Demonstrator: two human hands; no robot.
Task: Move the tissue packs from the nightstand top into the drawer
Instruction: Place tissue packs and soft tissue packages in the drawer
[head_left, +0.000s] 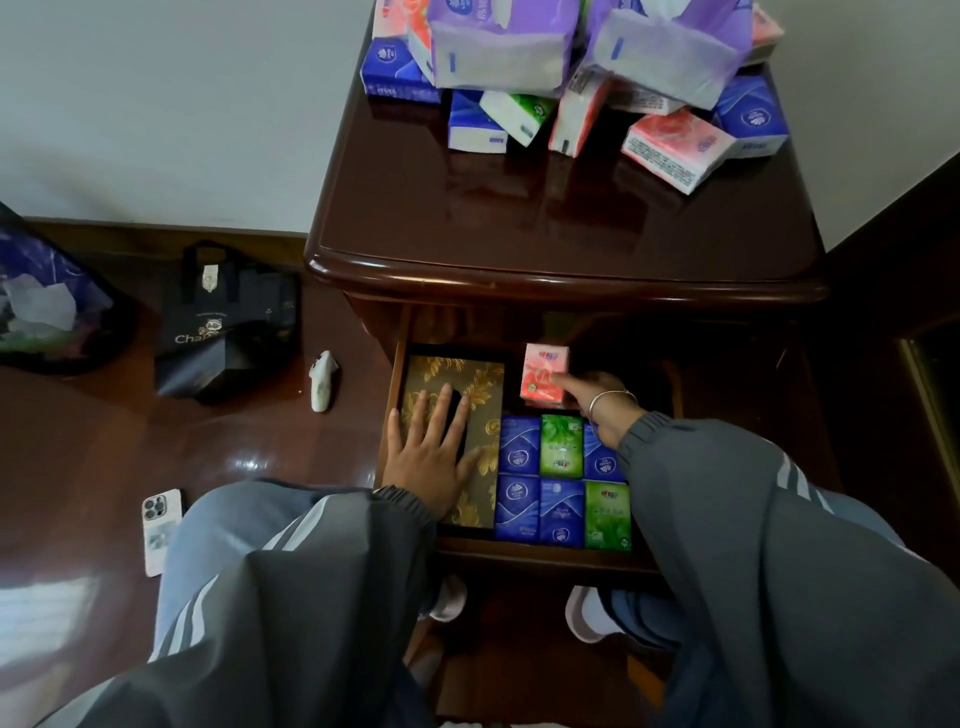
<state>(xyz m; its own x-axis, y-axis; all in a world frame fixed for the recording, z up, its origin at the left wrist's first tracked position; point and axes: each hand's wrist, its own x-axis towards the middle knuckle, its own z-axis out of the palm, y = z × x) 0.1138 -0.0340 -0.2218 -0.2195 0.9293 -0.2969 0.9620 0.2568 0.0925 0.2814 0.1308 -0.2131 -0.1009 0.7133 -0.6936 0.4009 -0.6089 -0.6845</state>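
I see a plain white wall (156, 104) behind a dark, glossy wooden nightstand (519, 218). The floor (104, 441) is dark polished wood, meeting the wall at a brown baseboard (156, 228); a pale patch of light reflects off it at lower left.

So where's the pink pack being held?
Head view: the pink pack is at the back of the open drawer, in the right hand, behind the green pack and right of the gold box.

Dim room; glare on nightstand top (519, 218), floor (260, 460); wide-angle edges bowed.
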